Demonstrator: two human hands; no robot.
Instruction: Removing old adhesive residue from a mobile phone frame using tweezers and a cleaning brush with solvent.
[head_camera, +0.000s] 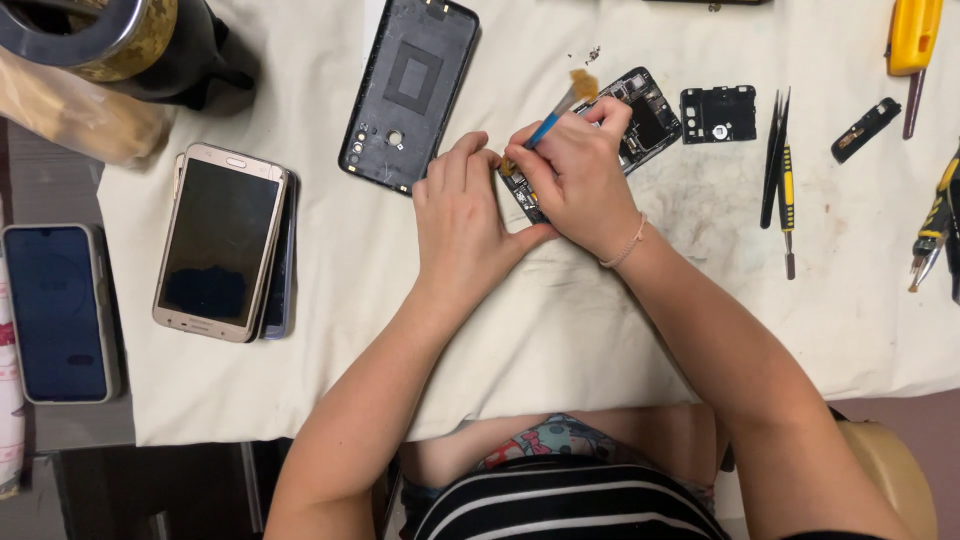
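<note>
Most of the opened black phone body with its bare circuit board (645, 115) lies under the two hands; only its upper right end shows. The thin blue-handled brush with tan bristles (560, 110) loses its lower handle inside the right hand (575, 175). Beneath the gold-framed smartphone with a dark screen (220, 240), a second dark phone (283, 255) shows only its right edge. The yellow plastic tool (915, 35) runs off the top edge. The small specks (590, 53) above the brush are too tiny to identify.

A white cloth (560, 340) covers the dark table (90, 425).
</note>
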